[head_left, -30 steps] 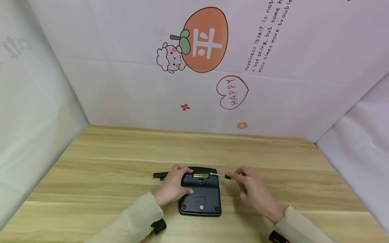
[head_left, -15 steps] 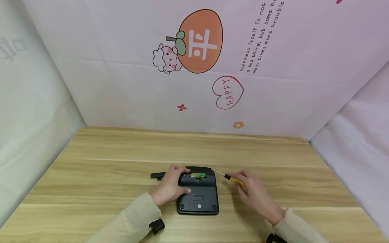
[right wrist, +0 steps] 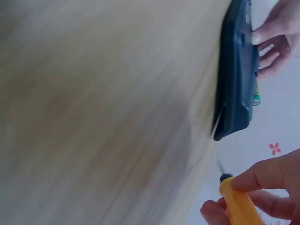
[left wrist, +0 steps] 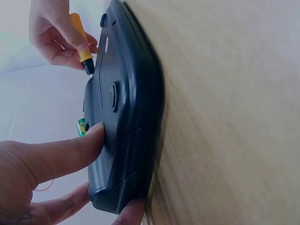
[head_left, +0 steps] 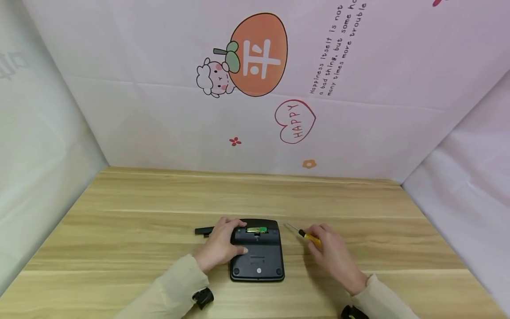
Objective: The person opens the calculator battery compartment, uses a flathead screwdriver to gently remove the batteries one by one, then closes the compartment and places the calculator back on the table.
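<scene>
A black calculator [head_left: 256, 259] lies with its back side up on the wooden table. In its back, near the far edge, a green and gold battery [head_left: 256, 230] shows in an uncovered compartment; in the left wrist view its green end sticks up above the casing. My left hand [head_left: 221, 245] grips the calculator's left side, thumb on the back. My right hand [head_left: 332, 252] holds a screwdriver [head_left: 311, 239] by its yellow handle, to the right of the calculator. Its thin metal shaft points toward the calculator's far right corner, with the tip apart from the casing.
A narrow black piece [head_left: 204, 231] lies just left of the calculator, partly hidden behind my left hand. The wooden table [head_left: 139, 195] ends at a printed white sheet [head_left: 179, 128] at the back. White sheets also hang on both sides.
The screwdriver tip has moved from the battery's right end past the calculator's edge to the right. More of its yellow handle shows now. My left hand keeps its grip on the calculator.
</scene>
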Action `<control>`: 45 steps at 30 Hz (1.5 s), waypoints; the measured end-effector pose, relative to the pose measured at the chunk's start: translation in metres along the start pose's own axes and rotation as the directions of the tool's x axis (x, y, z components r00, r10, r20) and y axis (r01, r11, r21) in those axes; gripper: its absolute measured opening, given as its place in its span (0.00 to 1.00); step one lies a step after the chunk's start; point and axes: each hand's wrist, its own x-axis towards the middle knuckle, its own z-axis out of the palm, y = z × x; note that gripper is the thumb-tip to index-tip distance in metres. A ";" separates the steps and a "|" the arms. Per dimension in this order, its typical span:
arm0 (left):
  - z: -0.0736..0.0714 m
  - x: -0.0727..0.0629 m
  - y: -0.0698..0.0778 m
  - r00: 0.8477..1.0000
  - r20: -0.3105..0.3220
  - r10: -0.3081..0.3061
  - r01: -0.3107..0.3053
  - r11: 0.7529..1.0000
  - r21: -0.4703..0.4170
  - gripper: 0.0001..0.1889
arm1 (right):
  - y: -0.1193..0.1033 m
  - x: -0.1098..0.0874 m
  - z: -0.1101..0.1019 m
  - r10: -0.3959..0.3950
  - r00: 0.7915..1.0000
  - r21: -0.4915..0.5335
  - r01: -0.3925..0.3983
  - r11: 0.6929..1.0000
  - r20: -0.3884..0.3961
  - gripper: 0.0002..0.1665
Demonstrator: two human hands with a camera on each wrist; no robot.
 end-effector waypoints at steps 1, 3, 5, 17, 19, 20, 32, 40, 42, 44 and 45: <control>0.000 0.000 0.000 1.000 -0.002 0.000 0.000 1.000 0.001 0.29 | -0.001 0.000 0.000 0.016 1.000 0.004 -0.016 1.000 0.000 0.14; 0.000 -0.001 0.000 1.000 -0.003 0.001 -0.001 1.000 -0.002 0.29 | -0.001 0.001 -0.001 0.040 0.999 0.002 -0.040 0.999 -0.005 0.13; 0.000 0.000 -0.001 1.000 -0.004 0.006 -0.006 1.000 -0.002 0.29 | -0.001 0.001 -0.001 0.058 0.998 -0.004 -0.058 0.998 -0.017 0.12; -0.002 -0.002 0.002 1.000 0.000 0.008 -0.008 1.000 -0.008 0.29 | 0.009 0.001 -0.006 0.099 0.994 -0.096 -0.104 0.990 -0.052 0.10; -0.002 -0.002 0.002 1.000 0.001 0.005 -0.005 1.000 -0.007 0.29 | 0.011 0.001 -0.007 0.101 0.993 -0.094 -0.106 0.990 -0.053 0.10; -0.002 -0.002 0.002 1.000 0.001 0.006 -0.006 1.000 -0.007 0.29 | 0.012 0.001 -0.007 0.104 0.993 -0.093 -0.109 0.990 -0.052 0.10; -0.001 -0.002 0.000 1.000 -0.007 0.013 -0.014 1.000 -0.014 0.29 | 0.023 -0.001 -0.015 0.175 0.984 -0.134 -0.175 0.975 -0.013 0.10; 0.000 -0.003 -0.001 1.000 -0.011 0.014 -0.015 1.000 -0.014 0.29 | 0.028 -0.003 -0.019 0.249 0.968 -0.166 -0.242 0.956 0.027 0.10; 0.000 -0.003 -0.001 1.000 -0.010 0.018 -0.018 1.000 -0.013 0.29 | 0.028 -0.004 -0.020 0.253 0.967 -0.165 -0.243 0.956 0.041 0.11; 0.000 -0.003 -0.001 1.000 -0.008 0.017 -0.017 1.000 -0.014 0.29 | 0.029 -0.005 -0.020 0.253 0.966 -0.161 -0.241 0.957 0.055 0.11; 0.000 -0.003 -0.001 1.000 -0.007 0.019 -0.019 1.000 -0.013 0.29 | 0.029 -0.006 -0.020 0.250 0.966 -0.160 -0.238 0.958 0.061 0.11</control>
